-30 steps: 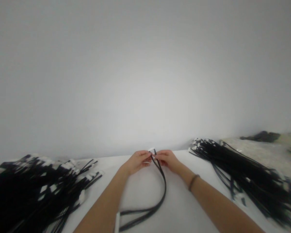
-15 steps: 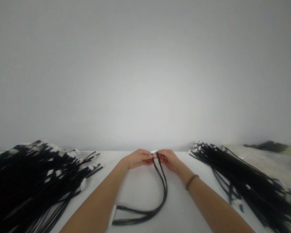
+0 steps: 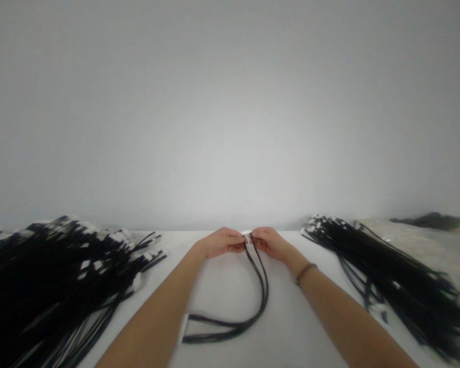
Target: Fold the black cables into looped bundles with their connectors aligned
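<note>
Both of my hands meet at the upper end of a black cable with white ends (image 3: 266,294). My left hand (image 3: 225,242) pinches this white end from the left. From the other side, my right hand (image 3: 270,242) grips the same end, fingers closed beside the two black strands. The cable curves down and to the left, and its other white end (image 3: 184,328) lies on the table next to my left forearm. Fine detail between the fingertips is too small and blurred to make out.
A large heap of black cables with white ends (image 3: 42,286) covers the table's left side. A longer bundle of similar cables (image 3: 379,266) lies at the right. Beyond it is clear plastic wrapping (image 3: 417,240). A pale wall (image 3: 230,112) rises behind the white table (image 3: 222,286).
The whole view has shifted slightly, so hands, cable and heaps sit a little higher and further right. Both hands keep their hold on the cable's upper end.
</note>
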The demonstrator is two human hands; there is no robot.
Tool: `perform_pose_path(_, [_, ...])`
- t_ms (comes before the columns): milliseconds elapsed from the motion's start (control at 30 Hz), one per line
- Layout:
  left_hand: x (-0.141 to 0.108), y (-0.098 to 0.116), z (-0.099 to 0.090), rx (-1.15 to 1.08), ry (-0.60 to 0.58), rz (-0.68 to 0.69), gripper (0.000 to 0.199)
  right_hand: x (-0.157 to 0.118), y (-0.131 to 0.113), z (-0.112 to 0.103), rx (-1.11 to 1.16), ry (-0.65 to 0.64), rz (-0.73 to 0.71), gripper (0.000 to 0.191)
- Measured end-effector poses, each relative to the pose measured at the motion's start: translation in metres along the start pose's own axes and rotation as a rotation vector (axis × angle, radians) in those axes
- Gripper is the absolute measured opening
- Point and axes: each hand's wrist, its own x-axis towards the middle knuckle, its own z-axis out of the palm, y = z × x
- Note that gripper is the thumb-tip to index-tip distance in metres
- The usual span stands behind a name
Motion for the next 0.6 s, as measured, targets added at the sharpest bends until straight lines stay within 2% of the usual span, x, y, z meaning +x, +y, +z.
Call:
perform_pose_path(267, [-0.0008,0.0006,0.0005,-0.017,0.005,0.008,0.024,0.0002,0.0014,-0.0042,-0.035,-0.021,0.008,0.009])
perform_pose_path(600, [-0.0031,0.0037,0.0045,-0.012,0.008,-0.006,0.025,-0.0012,0.0006,-0.0044,-0.008,-0.026,0.021,0.013])
